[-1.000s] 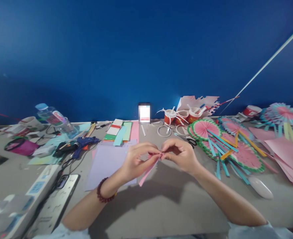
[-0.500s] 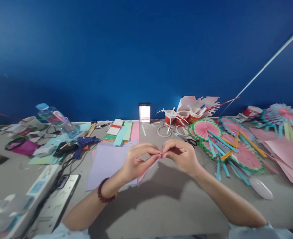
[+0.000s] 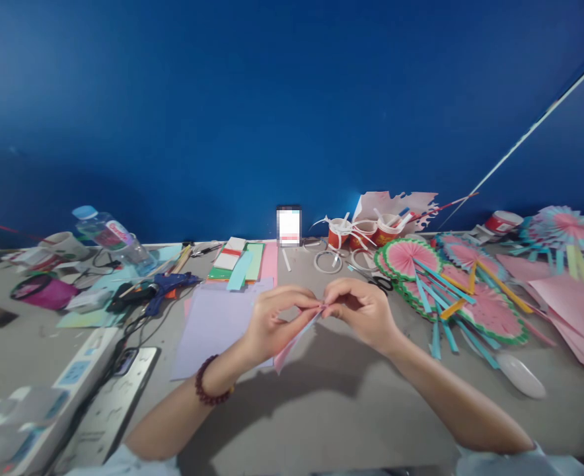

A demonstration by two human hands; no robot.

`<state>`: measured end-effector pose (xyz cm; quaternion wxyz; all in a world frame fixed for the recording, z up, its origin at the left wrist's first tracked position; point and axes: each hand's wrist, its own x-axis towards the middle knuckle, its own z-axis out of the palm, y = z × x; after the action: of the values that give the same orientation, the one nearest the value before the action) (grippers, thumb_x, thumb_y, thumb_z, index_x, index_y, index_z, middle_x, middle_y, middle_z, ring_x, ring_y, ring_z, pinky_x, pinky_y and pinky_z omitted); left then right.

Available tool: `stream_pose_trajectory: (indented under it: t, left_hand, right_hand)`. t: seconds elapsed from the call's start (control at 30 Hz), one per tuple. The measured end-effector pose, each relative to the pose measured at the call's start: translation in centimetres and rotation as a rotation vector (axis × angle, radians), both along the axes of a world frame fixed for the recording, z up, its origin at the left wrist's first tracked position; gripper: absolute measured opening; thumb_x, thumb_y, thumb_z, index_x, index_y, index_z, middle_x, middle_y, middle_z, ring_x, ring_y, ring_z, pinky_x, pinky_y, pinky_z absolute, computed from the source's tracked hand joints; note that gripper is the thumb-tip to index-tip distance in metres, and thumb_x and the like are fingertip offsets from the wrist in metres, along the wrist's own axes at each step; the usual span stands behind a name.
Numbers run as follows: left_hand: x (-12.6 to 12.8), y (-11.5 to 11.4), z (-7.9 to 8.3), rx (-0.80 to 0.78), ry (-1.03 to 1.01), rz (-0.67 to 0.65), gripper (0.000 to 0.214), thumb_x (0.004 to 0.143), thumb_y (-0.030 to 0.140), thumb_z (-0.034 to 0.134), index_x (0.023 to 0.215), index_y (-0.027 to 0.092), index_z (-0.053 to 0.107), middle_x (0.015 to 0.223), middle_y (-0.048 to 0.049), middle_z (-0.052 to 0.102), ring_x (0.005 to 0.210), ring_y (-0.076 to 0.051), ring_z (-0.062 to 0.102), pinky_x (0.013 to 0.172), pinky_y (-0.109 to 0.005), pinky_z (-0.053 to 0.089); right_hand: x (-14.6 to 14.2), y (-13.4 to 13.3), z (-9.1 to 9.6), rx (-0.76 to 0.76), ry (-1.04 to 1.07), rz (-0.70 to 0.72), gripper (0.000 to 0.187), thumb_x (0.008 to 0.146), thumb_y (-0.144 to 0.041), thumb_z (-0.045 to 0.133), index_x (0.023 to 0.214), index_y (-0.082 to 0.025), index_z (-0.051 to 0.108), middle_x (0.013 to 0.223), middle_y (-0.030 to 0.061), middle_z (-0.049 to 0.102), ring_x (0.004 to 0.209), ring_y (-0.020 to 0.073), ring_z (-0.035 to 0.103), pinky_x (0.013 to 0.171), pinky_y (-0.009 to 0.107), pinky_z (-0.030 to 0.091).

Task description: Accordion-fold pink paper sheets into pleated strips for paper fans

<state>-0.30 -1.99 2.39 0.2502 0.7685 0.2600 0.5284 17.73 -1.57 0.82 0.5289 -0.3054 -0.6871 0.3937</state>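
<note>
My left hand (image 3: pixel 281 322) and my right hand (image 3: pixel 357 312) meet above the middle of the table. Between their pinched thumbs and fingers is the upper end of a folded pink and pale blue strip of paper (image 3: pixel 292 347). The strip slants down to the left under my left palm, its lower end hanging free. Part of it is hidden by the fingers. Sheets of lilac paper (image 3: pixel 207 324) lie flat just left of my left hand. To the right of my right hand are watermelon-patterned paper fans (image 3: pixel 411 259) and black scissor handles (image 3: pixel 383 284).
At left lie a blue glue gun (image 3: pixel 166 289), a plastic bottle (image 3: pixel 113 235), a power strip (image 3: pixel 78 380) and a phone (image 3: pixel 106 410). Red cups (image 3: pixel 339 233) and tape rolls (image 3: pixel 328 262) stand behind. A white oval object (image 3: pixel 521 375) and pink paper (image 3: pixel 569 311) lie right.
The hands stay nearly in place. The folded paper strip has turned slightly, so its hanging lower end shows wider below my left hand.
</note>
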Motion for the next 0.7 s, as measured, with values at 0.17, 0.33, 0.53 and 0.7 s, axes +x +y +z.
stream_pose_trajectory:
  t: [0.17, 0.33, 0.53, 0.7]
  left_hand:
    - [-0.05, -0.03, -0.06, 0.005, -0.014, 0.004, 0.005, 0.078, 0.014, 0.066, 0.078, 0.015, 0.071, 0.074, -0.0065, 0.070, 0.065, -0.013, 0.065, 0.058, -0.021, 0.053]
    - [-0.02, -0.06, 0.01, 0.005, -0.006, 0.013, 0.007, 0.080, 0.017, 0.065, 0.077, 0.016, 0.070, 0.074, -0.0069, 0.071, 0.065, -0.013, 0.065, 0.058, -0.022, 0.053]
    - [0.09, -0.08, 0.10, 0.000, -0.011, 0.027, 0.007, 0.080, 0.018, 0.065, 0.076, 0.016, 0.070, 0.072, -0.0067, 0.071, 0.064, -0.014, 0.065, 0.058, -0.022, 0.053]
    - [0.16, -0.10, 0.05, 0.003, -0.025, 0.020, 0.005, 0.078, 0.014, 0.066, 0.076, 0.015, 0.070, 0.073, -0.0065, 0.070, 0.064, -0.013, 0.065, 0.057, -0.021, 0.052]
  right_hand:
    - [-0.06, -0.02, 0.13, 0.009, 0.031, 0.011, 0.015, 0.074, -0.033, 0.073, 0.073, -0.020, 0.066, 0.069, 0.0027, 0.065, 0.065, 0.0143, 0.059, 0.061, 0.026, 0.048]
    - [-0.10, -0.03, 0.14, 0.002, 0.022, -0.001, 0.018, 0.073, -0.035, 0.073, 0.072, -0.019, 0.066, 0.069, 0.0035, 0.065, 0.065, 0.0148, 0.059, 0.060, 0.026, 0.049]
    - [-0.01, 0.03, -0.07, 0.009, 0.006, -0.001, 0.017, 0.074, -0.035, 0.073, 0.072, -0.019, 0.066, 0.069, 0.0036, 0.065, 0.066, 0.0152, 0.059, 0.062, 0.027, 0.049]
    - [-0.03, 0.07, -0.11, 0.012, 0.013, -0.009, 0.016, 0.074, -0.034, 0.073, 0.073, -0.020, 0.066, 0.070, 0.0029, 0.065, 0.066, 0.0148, 0.059, 0.062, 0.026, 0.049]
